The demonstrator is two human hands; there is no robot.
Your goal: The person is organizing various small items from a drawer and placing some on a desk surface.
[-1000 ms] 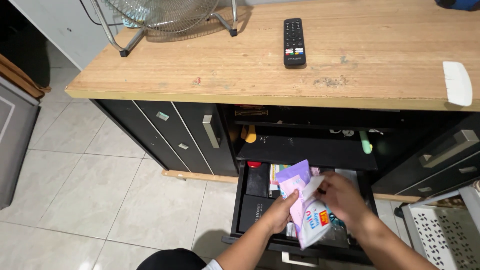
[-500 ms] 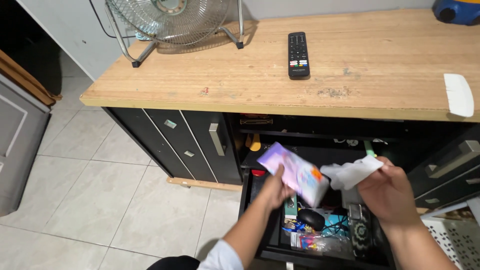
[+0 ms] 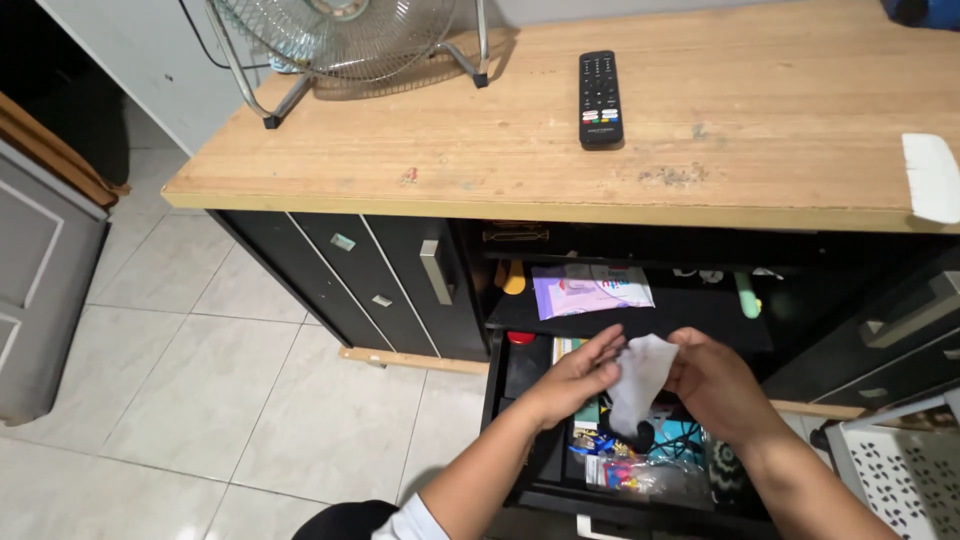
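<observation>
A white wet wipe [image 3: 640, 385] hangs between my two hands above an open black drawer [image 3: 515, 425]. My left hand [image 3: 572, 375] pinches its left edge and my right hand [image 3: 718, 385] grips its right side. A purple wipes packet [image 3: 590, 289] lies flat on the black shelf [image 3: 690, 318] just above the drawer, apart from both hands. The drawer holds a black mouse, cables and small packets, partly hidden by my hands.
A wooden countertop [image 3: 480, 160] spans the view, with a black remote [image 3: 599, 85], a metal fan [image 3: 340, 35] at the back left and a white object [image 3: 933, 175] at the right edge. A white perforated basket [image 3: 890, 470] stands at lower right. Tiled floor lies to the left.
My left hand let go of the purple packet, which now lies on the shelf. Both hands have come together on the white wipe, lower over the drawer.
</observation>
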